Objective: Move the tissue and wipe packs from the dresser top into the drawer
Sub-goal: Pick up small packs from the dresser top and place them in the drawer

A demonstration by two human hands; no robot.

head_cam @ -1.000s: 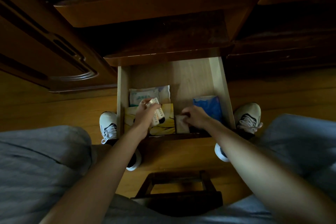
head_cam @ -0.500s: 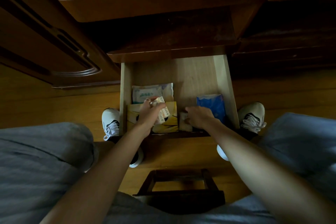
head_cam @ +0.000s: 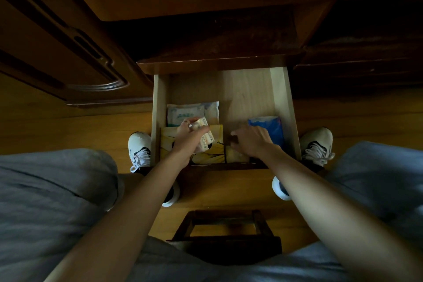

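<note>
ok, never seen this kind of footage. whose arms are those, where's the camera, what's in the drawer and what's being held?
There is no machine here: the arms belong to a person, and the single camera sits on their head, looking down past their knees. Below is an open wooden drawer pulled out of a dark dresser, with white sneakers on the floor either side.

Inside lie a pale wipe pack at the back left, a yellow pack in front of it, and a blue pack on the right.

The left hand has its grip on a small pale pack above the yellow one. The right hand reaches down onto a small tan pack at the drawer's front; whether it grips it is unclear.
</note>
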